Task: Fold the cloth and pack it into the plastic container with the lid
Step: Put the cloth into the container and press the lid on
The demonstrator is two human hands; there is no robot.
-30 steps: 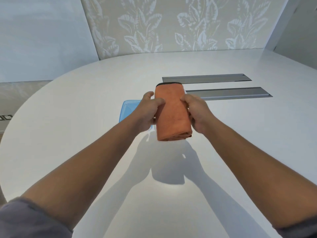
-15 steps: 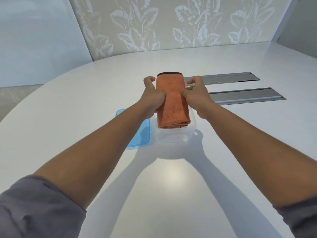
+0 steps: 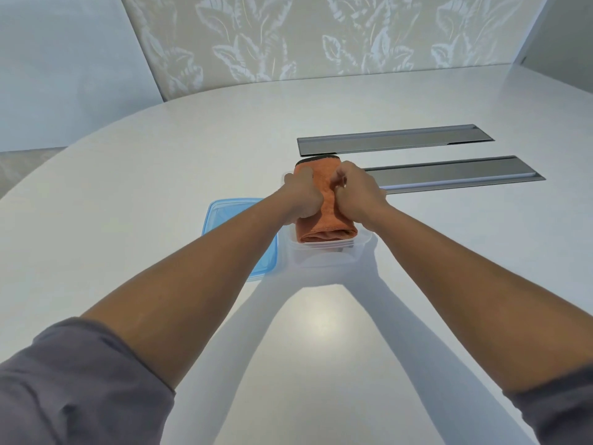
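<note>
The folded orange cloth (image 3: 325, 220) lies lengthwise in the clear plastic container (image 3: 324, 255) at the middle of the white table (image 3: 160, 175). Its near end sticks up above the container's rim, and its dark-edged far end pokes past the far rim. My left hand (image 3: 303, 197) grips the cloth from the left side. My right hand (image 3: 357, 194) grips it from the right, fingers curled onto its top. The blue lid (image 3: 224, 216) lies flat on the table just left of the container, partly hidden under my left forearm.
Two long grey metal slots (image 3: 394, 144) (image 3: 455, 175) are set into the tabletop behind and to the right of the container. A leaf-patterned wall (image 3: 321, 43) stands beyond the table's far edge.
Both hands carried the cloth forward and down from above the table into the container. My fingers have closed in tighter over the cloth's top.
</note>
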